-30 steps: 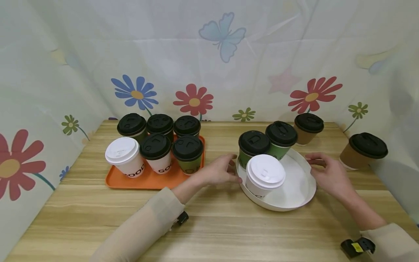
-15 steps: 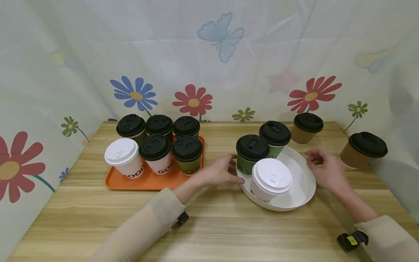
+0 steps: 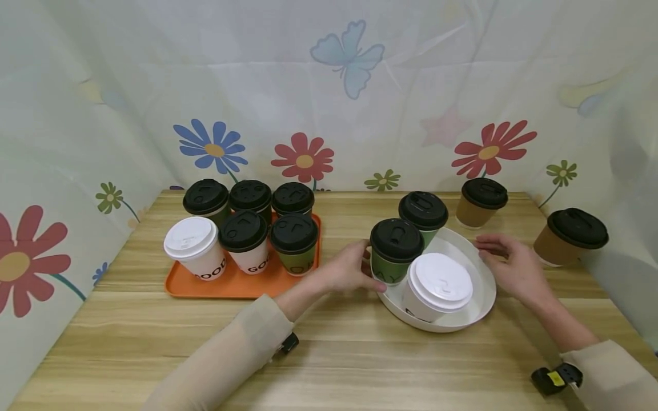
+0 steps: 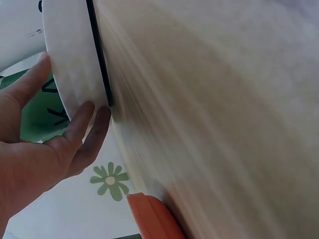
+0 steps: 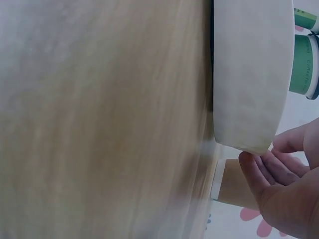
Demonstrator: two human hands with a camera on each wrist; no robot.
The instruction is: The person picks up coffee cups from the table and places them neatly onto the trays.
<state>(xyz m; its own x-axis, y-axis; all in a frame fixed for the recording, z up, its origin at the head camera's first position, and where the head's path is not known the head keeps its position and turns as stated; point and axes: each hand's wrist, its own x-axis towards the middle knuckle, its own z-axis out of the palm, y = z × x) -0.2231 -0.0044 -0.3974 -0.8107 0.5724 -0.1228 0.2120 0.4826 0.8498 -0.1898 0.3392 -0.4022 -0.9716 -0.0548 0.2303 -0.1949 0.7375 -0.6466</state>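
A round white tray [image 3: 480, 297] on the wooden table bears two green cups with black lids, one nearer [image 3: 389, 269] and one behind [image 3: 424, 212], plus a white cup with a white lid [image 3: 436, 285]. My left hand [image 3: 349, 268] grips the tray's left rim, its thumb at the top edge and fingers against the outer wall [image 4: 75, 64], beside the nearer green cup. Opposite, my right hand [image 3: 516, 269] holds the right rim between thumb and fingertips, seen at the wall's edge [image 5: 249, 99] in the right wrist view.
An orange tray [image 3: 180, 283] at left carries several lidded cups, one with a white lid [image 3: 192, 242]. Two brown cups with black lids stand right of the round tray, one behind [image 3: 480, 202] and one at the far right [image 3: 568, 237]. A flowered cloth [image 3: 360, 142] hangs behind the table.
The round tray has turned counter-clockwise seen from above: the white cup shifted right and nearer, the nearer green cup came closer, and the rear green cup went left. Both hands stayed nearly in place.
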